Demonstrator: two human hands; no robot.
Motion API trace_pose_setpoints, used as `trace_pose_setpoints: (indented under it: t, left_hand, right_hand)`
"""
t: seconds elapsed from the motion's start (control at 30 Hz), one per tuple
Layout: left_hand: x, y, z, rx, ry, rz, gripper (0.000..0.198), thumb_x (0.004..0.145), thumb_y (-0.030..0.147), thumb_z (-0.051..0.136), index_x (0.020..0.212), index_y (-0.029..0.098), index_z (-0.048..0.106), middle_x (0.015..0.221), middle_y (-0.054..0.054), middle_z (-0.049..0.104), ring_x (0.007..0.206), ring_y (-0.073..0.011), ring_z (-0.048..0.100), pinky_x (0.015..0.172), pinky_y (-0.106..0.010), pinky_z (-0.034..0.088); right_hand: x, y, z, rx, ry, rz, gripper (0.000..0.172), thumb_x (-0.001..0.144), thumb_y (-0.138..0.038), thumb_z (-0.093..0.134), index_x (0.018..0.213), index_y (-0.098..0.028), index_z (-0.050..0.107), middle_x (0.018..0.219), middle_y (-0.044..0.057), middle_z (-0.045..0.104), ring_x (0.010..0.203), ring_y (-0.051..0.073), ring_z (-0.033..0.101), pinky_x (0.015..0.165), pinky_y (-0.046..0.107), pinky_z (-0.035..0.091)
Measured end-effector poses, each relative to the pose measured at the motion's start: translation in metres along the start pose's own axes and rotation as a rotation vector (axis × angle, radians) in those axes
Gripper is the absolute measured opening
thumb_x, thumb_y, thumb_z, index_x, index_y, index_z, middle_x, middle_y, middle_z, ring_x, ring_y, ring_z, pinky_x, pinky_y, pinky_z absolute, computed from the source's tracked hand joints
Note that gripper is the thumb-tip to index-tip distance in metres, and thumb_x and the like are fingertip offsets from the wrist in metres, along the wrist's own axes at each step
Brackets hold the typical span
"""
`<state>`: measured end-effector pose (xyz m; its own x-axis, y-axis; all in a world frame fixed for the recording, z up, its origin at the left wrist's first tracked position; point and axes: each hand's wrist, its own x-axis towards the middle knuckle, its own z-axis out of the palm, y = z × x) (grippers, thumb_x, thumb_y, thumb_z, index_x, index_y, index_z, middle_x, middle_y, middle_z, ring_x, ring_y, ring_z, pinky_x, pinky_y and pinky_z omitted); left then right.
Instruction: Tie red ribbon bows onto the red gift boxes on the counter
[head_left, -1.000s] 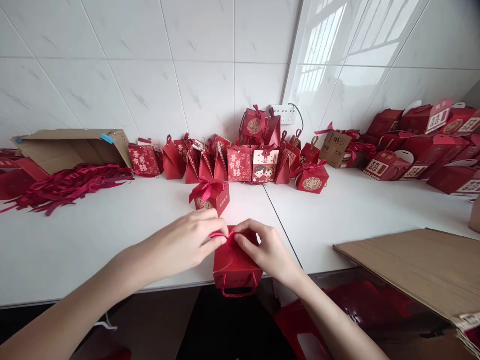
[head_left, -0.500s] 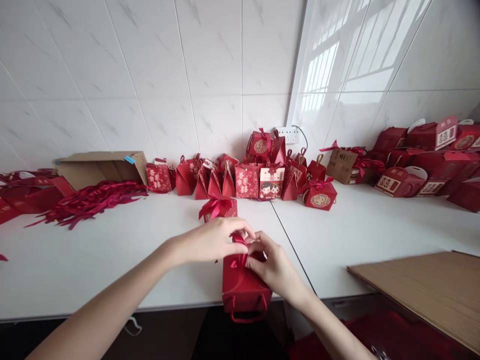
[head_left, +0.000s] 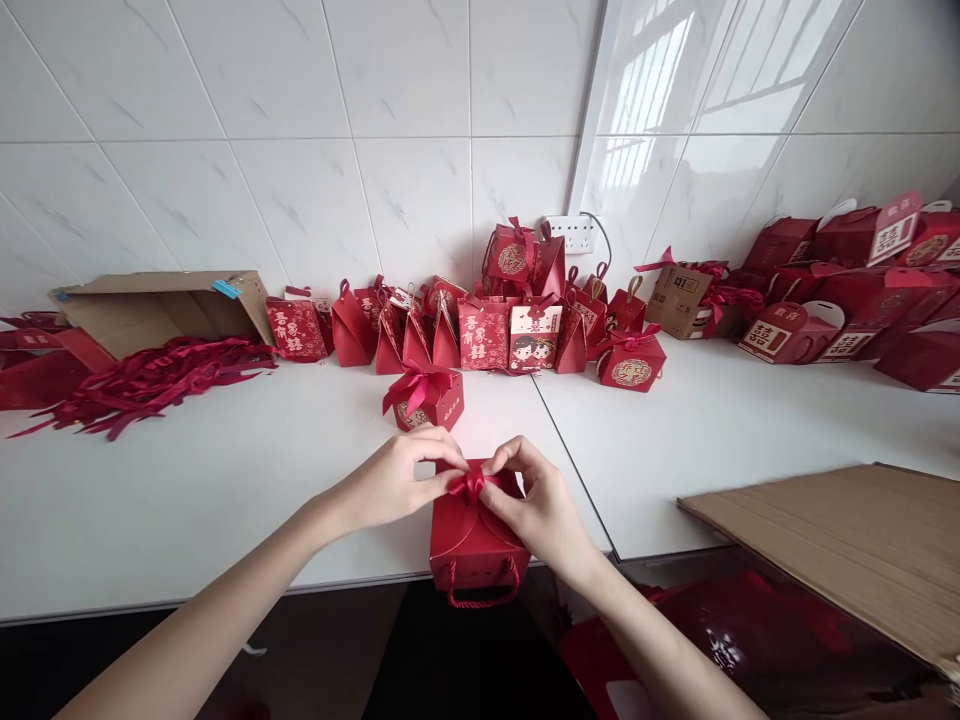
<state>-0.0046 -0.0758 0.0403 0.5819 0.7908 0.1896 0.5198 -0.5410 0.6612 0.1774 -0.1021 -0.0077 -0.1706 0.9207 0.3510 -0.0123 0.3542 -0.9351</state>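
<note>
A red gift box [head_left: 480,540] with a rope handle sits at the table's front edge, its lid flaps folded over the top. On that lid is a knotted red ribbon [head_left: 471,484]. My left hand [head_left: 420,475] pinches the ribbon's left side between thumb and fingers. From the right, my right hand [head_left: 529,490] pinches the ribbon close to the knot. Just behind my hands stands a smaller red box [head_left: 439,402] with a pink-red bow on top.
Red gift boxes [head_left: 484,335] line the wall. A ribbon pile [head_left: 165,380] lies by an open cardboard box [head_left: 165,305] on the left. More red boxes [head_left: 795,335] are stacked at right, behind a cardboard sheet [head_left: 832,540]. A power strip [head_left: 574,235] is on the wall.
The raised ribbon loop is now a small knot low on the lid, with my hands on either side of it. The view has tilted down slightly.
</note>
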Motion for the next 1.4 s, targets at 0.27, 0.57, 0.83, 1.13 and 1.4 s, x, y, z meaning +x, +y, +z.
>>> trace_pose_setpoints:
  t: [0.27, 0.57, 0.83, 1.13, 1.4]
  left_hand:
    - [-0.011, 0.006, 0.004, 0.176, -0.045, 0.045, 0.013, 0.079, 0.029, 0.061, 0.085, 0.02, 0.068, 0.089, -0.002, 0.065, 0.092, -0.0199, 0.057, 0.094, -0.036, 0.04]
    - [-0.01, -0.003, 0.025, -0.287, -0.009, -0.122, 0.029, 0.088, 0.039, 0.049, 0.088, 0.02, 0.071, 0.124, -0.008, 0.054, 0.113, -0.0232, 0.054, 0.094, -0.032, 0.046]
    - [-0.008, -0.006, 0.03, -0.579, -0.074, -0.167, 0.028, 0.087, 0.04, 0.053, 0.091, 0.021, 0.072, 0.143, -0.005, 0.041, 0.132, -0.0253, 0.039, 0.105, -0.034, 0.039]
    - [-0.009, 0.001, 0.034, -0.49, 0.012, -0.253, 0.028, 0.086, 0.041, 0.054, 0.082, 0.019, 0.071, 0.145, -0.005, 0.039, 0.134, -0.0267, 0.036, 0.101, -0.035, 0.042]
    - [-0.009, 0.002, 0.033, -0.663, 0.008, -0.279, 0.028, 0.082, 0.04, 0.058, 0.07, 0.017, 0.069, 0.146, -0.004, 0.039, 0.135, -0.0278, 0.035, 0.1, -0.033, 0.042]
  right_hand:
    - [-0.001, -0.008, 0.0, -0.259, 0.038, -0.031, 0.008, 0.074, -0.021, 0.055, 0.073, -0.021, 0.046, 0.07, -0.002, 0.053, 0.064, 0.013, 0.049, 0.061, 0.025, 0.04]
    - [0.005, -0.009, -0.021, -0.239, -0.223, -0.105, 0.002, 0.085, -0.019, 0.055, 0.084, -0.021, 0.055, 0.083, 0.0, 0.062, 0.077, 0.013, 0.057, 0.072, 0.024, 0.044]
    - [0.005, -0.02, -0.026, -0.375, -0.254, -0.116, 0.008, 0.084, -0.012, 0.055, 0.085, -0.021, 0.056, 0.081, 0.0, 0.063, 0.077, 0.014, 0.058, 0.073, 0.026, 0.045]
    - [0.002, -0.011, -0.027, -0.46, -0.167, -0.225, 0.005, 0.087, -0.015, 0.055, 0.088, -0.02, 0.056, 0.083, 0.001, 0.063, 0.08, 0.015, 0.06, 0.073, 0.027, 0.048]
    - [-0.016, -0.023, -0.031, -0.727, -0.122, -0.538, 0.008, 0.09, -0.018, 0.055, 0.091, -0.019, 0.063, 0.096, 0.007, 0.06, 0.087, 0.017, 0.056, 0.075, 0.031, 0.048]
